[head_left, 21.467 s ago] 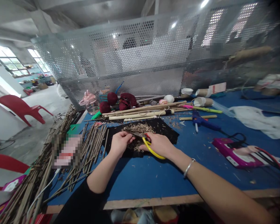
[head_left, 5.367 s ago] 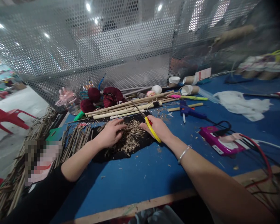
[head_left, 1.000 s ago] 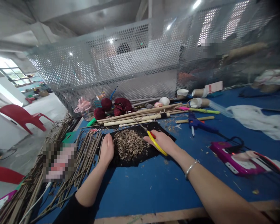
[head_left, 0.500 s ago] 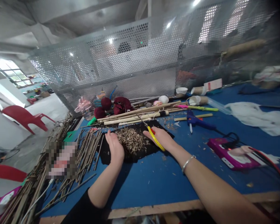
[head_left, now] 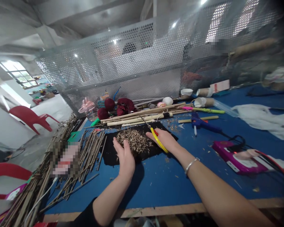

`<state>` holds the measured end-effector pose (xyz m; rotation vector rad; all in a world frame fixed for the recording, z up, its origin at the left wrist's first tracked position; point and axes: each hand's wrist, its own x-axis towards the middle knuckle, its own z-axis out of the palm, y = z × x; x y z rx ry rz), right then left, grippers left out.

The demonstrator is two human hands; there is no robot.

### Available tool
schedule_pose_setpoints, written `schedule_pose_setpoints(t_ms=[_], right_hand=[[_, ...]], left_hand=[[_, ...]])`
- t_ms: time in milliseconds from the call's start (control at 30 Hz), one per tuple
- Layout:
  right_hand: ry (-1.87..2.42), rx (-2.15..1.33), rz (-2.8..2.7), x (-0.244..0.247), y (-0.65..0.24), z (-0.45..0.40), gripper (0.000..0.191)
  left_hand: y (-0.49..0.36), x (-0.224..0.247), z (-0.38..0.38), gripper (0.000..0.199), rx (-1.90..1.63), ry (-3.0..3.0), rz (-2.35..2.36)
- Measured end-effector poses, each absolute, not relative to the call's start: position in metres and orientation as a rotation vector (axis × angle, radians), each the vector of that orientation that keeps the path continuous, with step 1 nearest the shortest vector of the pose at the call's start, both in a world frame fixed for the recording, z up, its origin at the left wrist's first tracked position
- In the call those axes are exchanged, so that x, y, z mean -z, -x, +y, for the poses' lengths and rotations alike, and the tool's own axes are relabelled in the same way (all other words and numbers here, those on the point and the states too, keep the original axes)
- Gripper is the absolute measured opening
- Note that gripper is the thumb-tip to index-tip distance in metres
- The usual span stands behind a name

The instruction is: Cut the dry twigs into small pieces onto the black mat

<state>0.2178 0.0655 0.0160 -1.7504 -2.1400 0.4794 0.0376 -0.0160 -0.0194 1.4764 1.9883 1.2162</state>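
Observation:
A heap of small, dry brown chips [head_left: 133, 140] lies on a black cloth [head_left: 111, 156] spread over the blue table. My left hand [head_left: 126, 160] stands on edge at the heap's near left side, open, its thumb apart from the fingers. On the right side of the cloth my right hand [head_left: 163, 138] holds scissors [head_left: 160, 145] with yellow handles. Their thin metal blades point away, up and to the left, over the far side of the heap. Part of the right fingers is hidden behind the handle.
Cut twigs [head_left: 91, 154] lie left of the cloth, beside a long bundle of stems. Pale sticks [head_left: 139, 118] and dark red yarn balls [head_left: 125, 106] are behind it. On the right are a blue glue gun [head_left: 204, 124], a purple power strip [head_left: 239, 159] and white cloth [head_left: 265, 119].
My left hand has moved right and nearer to me, from the cloth's left part to the heap's near edge. The right hand with the scissors has stayed almost still.

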Motion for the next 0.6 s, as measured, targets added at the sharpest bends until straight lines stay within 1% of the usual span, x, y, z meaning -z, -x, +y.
schedule_pose_setpoints(t_ms=[100,167,200,267,333,367,467,600], right_hand=[[1.741,-0.496,-2.137,-0.015,-0.217,0.066,0.055],[1.73,-0.494,-2.128,-0.013,-0.217,0.067,0.057],[1.725,-0.492,-2.122,-0.012,-0.217,0.068,0.058],[1.717,-0.48,-2.11,-0.01,-0.218,0.069,0.059],[1.711,-0.479,-2.107,-0.009,-0.218,0.069,0.059],[1.707,-0.478,-2.109,-0.009,-0.219,0.069,0.058],[1.699,-0.471,-2.126,-0.01,-0.22,0.069,0.057],[1.703,-0.463,-2.13,-0.011,-0.22,0.069,0.057]], left_hand=[[-0.018,-0.005,-0.008,0.059,-1.349,-1.363,2.143],[0.001,-0.02,0.013,0.058,-1.367,-1.415,2.119],[0.012,-0.025,0.026,0.058,-1.295,-1.496,2.077],[0.029,-0.03,0.053,0.06,-1.022,-1.616,2.015],[0.04,-0.028,0.075,0.067,-0.79,-1.652,1.96],[0.043,-0.026,0.083,0.066,-0.727,-1.677,1.942],[0.043,-0.02,0.098,0.063,-0.648,-1.758,1.87],[0.036,-0.016,0.111,0.06,-0.631,-1.871,1.751]])
